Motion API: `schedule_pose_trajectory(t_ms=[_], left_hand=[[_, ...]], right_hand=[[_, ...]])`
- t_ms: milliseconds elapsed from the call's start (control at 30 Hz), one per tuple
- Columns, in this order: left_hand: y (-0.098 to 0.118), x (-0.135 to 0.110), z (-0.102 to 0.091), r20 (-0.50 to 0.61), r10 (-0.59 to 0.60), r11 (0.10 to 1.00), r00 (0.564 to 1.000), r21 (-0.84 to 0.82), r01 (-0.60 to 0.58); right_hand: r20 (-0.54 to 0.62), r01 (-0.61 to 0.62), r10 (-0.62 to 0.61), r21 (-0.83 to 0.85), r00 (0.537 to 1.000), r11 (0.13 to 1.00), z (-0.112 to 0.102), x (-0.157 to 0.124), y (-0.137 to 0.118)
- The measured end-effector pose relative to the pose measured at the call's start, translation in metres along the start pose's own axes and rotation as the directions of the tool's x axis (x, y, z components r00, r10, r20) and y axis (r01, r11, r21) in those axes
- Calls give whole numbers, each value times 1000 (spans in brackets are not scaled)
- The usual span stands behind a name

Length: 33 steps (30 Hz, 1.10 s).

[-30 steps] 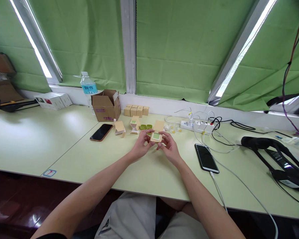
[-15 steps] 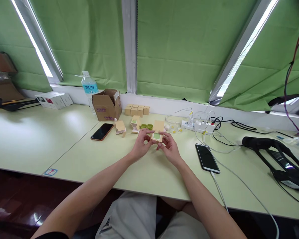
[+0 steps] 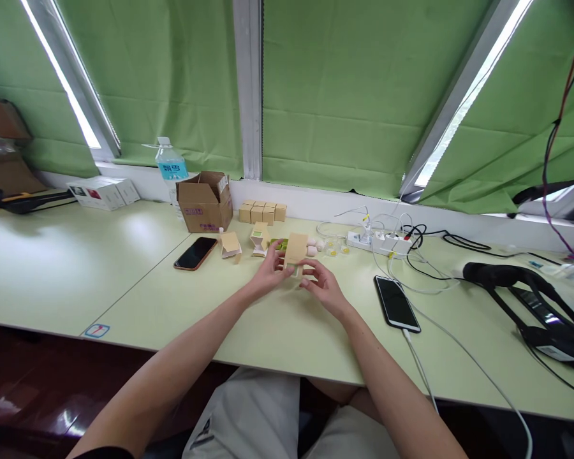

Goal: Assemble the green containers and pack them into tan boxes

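Note:
My left hand (image 3: pixel 268 273) and my right hand (image 3: pixel 321 285) meet over the pale green desk (image 3: pixel 277 325) and both pinch a small tan cardboard box (image 3: pixel 296 251). Its flap stands upright toward me and hides the green insert. Just behind it lie green pieces (image 3: pixel 281 243), a half-folded small box (image 3: pixel 258 238) and another open one (image 3: pixel 230 245). Small white round pieces (image 3: pixel 312 246) sit to the right of the held box.
A brown carton (image 3: pixel 205 201), a water bottle (image 3: pixel 171 167) and a row of closed tan boxes (image 3: pixel 262 211) stand at the back. One phone (image 3: pixel 195 253) lies left, another (image 3: pixel 396 303) on a cable right. A power strip (image 3: pixel 379 242) and black gear (image 3: pixel 530 299) sit right.
The box has been tilted up: its flap now faces me and covers the green insert that showed before. Both hands have shifted slightly away from me.

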<state>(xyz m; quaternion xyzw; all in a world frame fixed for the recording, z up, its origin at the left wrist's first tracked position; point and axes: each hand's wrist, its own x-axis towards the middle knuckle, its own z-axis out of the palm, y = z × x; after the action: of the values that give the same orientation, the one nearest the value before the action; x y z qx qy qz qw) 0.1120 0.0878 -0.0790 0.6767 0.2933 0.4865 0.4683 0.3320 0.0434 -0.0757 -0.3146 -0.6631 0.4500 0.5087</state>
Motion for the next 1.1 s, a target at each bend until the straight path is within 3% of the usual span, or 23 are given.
schedule_pose_trajectory(t_ms=[100,200,300,433,500,567,633,700,800,900,1000,1100], left_hand=[[-3,9,-23,123,-55,992,991,120,40],[-1,13,-38,230,-87,981,969,188,44],[4,12,-41,348,-113,984,931,169,57],[9,10,-39,460,-74,989,885,150,5],[9,13,-41,397,-46,979,917,201,-37],[8,22,-41,212,-26,921,977,385,-59],[4,35,-39,-2,2,781,1000,624,0],[0,50,-32,-112,13,645,994,760,77],[-7,72,-18,-167,8,493,986,859,141],[-15,86,-5,-207,32,334,978,924,184],[-24,90,0,-176,45,346,983,926,150],[-33,89,0,-132,87,391,987,916,88]], right_hand=[[61,-30,32,-33,998,999,-8,0,-3],[-138,3,-13,-70,990,998,-18,2,-1],[-358,-37,-20,-151,934,988,-25,5,7],[-485,-167,-24,-348,874,922,-26,7,22],[-491,-184,-39,-397,870,899,-23,7,28],[-469,-203,-53,-479,882,854,-20,5,31],[-424,-241,-49,-602,904,762,-18,4,33],[-384,-276,-23,-703,923,656,-16,5,35],[-345,-293,-1,-799,939,525,-15,9,35],[-264,-255,12,-920,965,296,-13,16,35],[-166,-170,42,-981,985,99,-11,28,37],[-117,-119,31,-991,993,61,-9,43,38]])
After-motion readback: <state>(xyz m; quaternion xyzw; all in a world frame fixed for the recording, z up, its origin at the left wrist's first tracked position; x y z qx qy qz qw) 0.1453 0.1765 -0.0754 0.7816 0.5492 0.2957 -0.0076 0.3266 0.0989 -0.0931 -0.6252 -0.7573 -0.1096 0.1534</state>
